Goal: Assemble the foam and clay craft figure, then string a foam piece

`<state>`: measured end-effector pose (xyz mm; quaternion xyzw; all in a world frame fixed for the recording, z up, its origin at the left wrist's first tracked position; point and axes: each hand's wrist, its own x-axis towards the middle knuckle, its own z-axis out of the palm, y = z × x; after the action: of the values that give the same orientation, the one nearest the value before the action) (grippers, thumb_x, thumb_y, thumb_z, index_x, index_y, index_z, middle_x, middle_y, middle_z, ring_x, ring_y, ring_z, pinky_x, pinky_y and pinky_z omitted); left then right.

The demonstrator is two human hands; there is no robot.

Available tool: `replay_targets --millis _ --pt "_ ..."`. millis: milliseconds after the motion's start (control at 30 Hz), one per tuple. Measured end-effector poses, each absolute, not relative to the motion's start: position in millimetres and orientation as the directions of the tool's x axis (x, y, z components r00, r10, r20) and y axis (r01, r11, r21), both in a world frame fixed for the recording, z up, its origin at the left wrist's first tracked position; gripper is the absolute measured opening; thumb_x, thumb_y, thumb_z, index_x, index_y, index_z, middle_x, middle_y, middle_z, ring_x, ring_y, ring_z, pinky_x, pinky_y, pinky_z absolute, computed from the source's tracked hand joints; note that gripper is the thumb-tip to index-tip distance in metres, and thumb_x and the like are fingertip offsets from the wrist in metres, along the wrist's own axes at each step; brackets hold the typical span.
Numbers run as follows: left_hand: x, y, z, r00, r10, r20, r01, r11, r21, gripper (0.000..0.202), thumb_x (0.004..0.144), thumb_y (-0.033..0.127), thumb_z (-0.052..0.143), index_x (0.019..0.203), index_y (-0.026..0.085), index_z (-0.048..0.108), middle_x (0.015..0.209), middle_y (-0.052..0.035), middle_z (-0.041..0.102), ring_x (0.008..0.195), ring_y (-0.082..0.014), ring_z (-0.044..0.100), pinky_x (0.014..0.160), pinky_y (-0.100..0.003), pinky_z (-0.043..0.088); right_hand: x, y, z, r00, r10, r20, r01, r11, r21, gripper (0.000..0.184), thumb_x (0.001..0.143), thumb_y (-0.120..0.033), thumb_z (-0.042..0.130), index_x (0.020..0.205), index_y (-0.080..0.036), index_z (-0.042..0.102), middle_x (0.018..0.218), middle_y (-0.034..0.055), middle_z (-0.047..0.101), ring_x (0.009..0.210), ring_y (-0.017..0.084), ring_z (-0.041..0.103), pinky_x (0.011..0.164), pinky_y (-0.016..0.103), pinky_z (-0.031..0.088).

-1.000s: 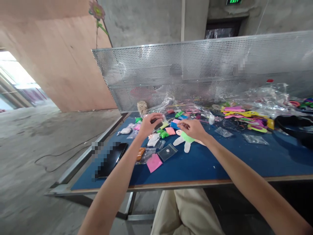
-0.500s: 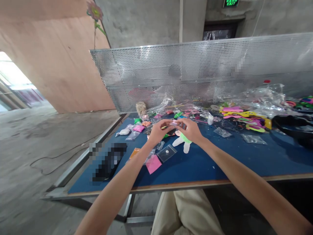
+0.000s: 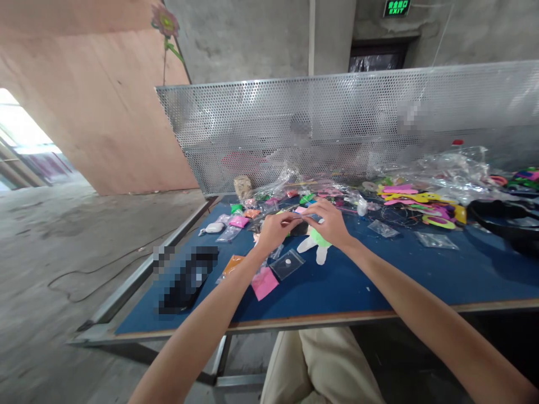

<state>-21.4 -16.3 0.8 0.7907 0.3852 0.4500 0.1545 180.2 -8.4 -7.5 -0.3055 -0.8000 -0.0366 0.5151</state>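
Note:
My left hand [image 3: 274, 229] and my right hand [image 3: 332, 223] meet over the back-middle of the table, fingertips pinched together. Between them shows a small pink piece [image 3: 300, 210], mostly covered by the fingers; its exact kind is unclear. Just below my right hand lies a white and light-green figure [image 3: 320, 238] with two white leg-like parts, its upper end hidden by the hand. Nearer me are a clear bag [image 3: 287, 262] with a small white bit on it and a pink square packet [image 3: 265, 283], close to my left forearm.
Small coloured packets [image 3: 239, 221] and a white earphone case [image 3: 214, 227] lie on the blue table [image 3: 337, 292] to the left. A blurred dark object [image 3: 189, 280] sits at the left edge. Coloured cut-outs [image 3: 415, 197] and a black band [image 3: 497, 221] lie right. A perforated metal panel [image 3: 269, 123] stands behind.
Both hands have dropped slightly and turned, the right fingers now reaching over the top. Less of the pink piece shows between the fingertips. Things on the table have stayed put.

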Motion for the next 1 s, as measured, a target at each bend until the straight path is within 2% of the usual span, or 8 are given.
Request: replay_targets --millis 167,267,700,867,1000 --pt "-20.8 -17.2 2.0 0.31 0.749 0.585 0.484 -0.654 0.581 0.022 0.089 0.041 0.062 0.095 0.025 0.075 0.09 -0.0006 0.076 0.075 -0.017 0.07 0.074 -0.03 0.059 181.4 -8.4 -7.9 -0.295 0.462 0.836 0.522 0.811 -0.263 0.013 0.094 -0.036 0.057 0.091 -0.027 0.066 0.097 0.0038 0.07 0.096 0.023 0.062 0.093 0.044 0.047" --pt "-21.3 -17.4 2.2 0.322 0.745 0.584 0.477 -0.66 0.58 0.023 0.089 0.041 0.061 0.097 0.025 0.075 0.09 -0.0007 0.076 0.076 -0.0167 0.07 0.076 -0.029 0.059 182.0 -8.8 -7.6 -0.298 0.471 0.83 0.527 0.807 -0.268 0.011 0.094 -0.035 0.058 0.097 -0.027 0.065 0.099 0.004 0.069 0.097 0.023 0.061 0.091 0.042 0.048" --pt "-23.2 -15.8 1.2 0.361 0.744 0.562 0.487 -0.665 0.567 0.025 0.091 0.044 0.057 0.098 0.027 0.074 0.092 -0.0007 0.075 0.078 -0.0162 0.069 0.079 -0.03 0.058 180.7 -8.7 -5.7 -0.324 0.442 0.837 0.519 0.822 -0.233 0.01 0.094 -0.035 0.058 0.095 -0.027 0.064 0.099 0.0036 0.069 0.098 0.022 0.062 0.097 0.044 0.044" --pt "-23.1 -16.2 1.5 0.378 0.731 0.568 0.51 -0.677 0.531 0.025 0.092 0.043 0.056 0.098 0.028 0.074 0.093 -0.0004 0.075 0.078 -0.0154 0.068 0.079 -0.029 0.056 180.9 -9.6 -4.6 -0.347 0.443 0.826 0.524 0.822 -0.221 0.007 0.093 -0.031 0.057 0.095 -0.026 0.063 0.1 0.0043 0.069 0.101 0.023 0.062 0.098 0.043 0.043" --pt "-24.4 -16.6 3.0 0.413 0.708 0.573 0.563 -0.693 0.45 0.025 0.092 0.042 0.055 0.098 0.029 0.075 0.094 0.0003 0.076 0.079 -0.0155 0.068 0.075 -0.027 0.052 181.6 -7.3 -6.8 -0.369 0.44 0.819 0.535 0.821 -0.2 0.006 0.089 -0.023 0.059 0.094 -0.025 0.061 0.102 0.0044 0.068 0.103 0.023 0.06 0.098 0.042 0.041"
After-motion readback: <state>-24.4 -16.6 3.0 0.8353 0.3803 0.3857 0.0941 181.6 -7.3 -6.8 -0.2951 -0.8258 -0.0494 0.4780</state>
